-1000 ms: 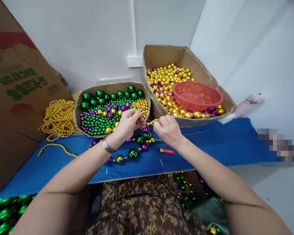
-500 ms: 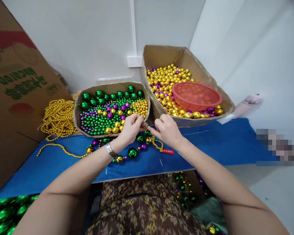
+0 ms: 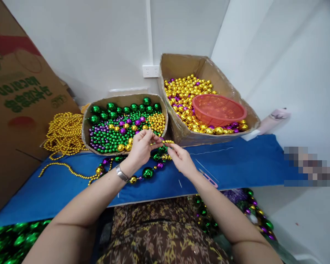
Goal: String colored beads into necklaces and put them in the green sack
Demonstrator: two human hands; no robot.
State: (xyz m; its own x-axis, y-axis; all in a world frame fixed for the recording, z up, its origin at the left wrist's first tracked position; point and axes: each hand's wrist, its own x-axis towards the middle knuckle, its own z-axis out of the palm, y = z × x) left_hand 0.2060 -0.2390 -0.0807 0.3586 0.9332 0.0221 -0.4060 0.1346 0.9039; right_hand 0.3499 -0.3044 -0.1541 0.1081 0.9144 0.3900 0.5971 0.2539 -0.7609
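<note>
My left hand (image 3: 141,146), with a metal watch on its wrist, is closed in a pinch on a beaded necklace. Opposite it, fingertips almost meeting, my right hand (image 3: 180,157) pinches the same piece. A short run of small gold beads (image 3: 169,142) shows between and above the fingers; the exact grip point is hidden. Below the hands, the necklace's larger green bead (image 3: 147,172) and its gold and purple beads lie on the blue cloth (image 3: 159,192). Pink-handled scissors (image 3: 209,179) rest beside my right forearm.
A cardboard tray (image 3: 84,134) of green, purple and gold beads stands behind my hands. To its right, a deeper box (image 3: 181,131) holds gold beads and a red plastic basket (image 3: 220,106). Coiled gold bead strands (image 3: 63,134) lie left, near a tall carton (image 3: 24,121).
My right hand has turned and lowered a little, its fingers now extended toward the left fingertips. The small gold bead loop has been raised from the cloth up to the fingers. The scissors have come into view.
</note>
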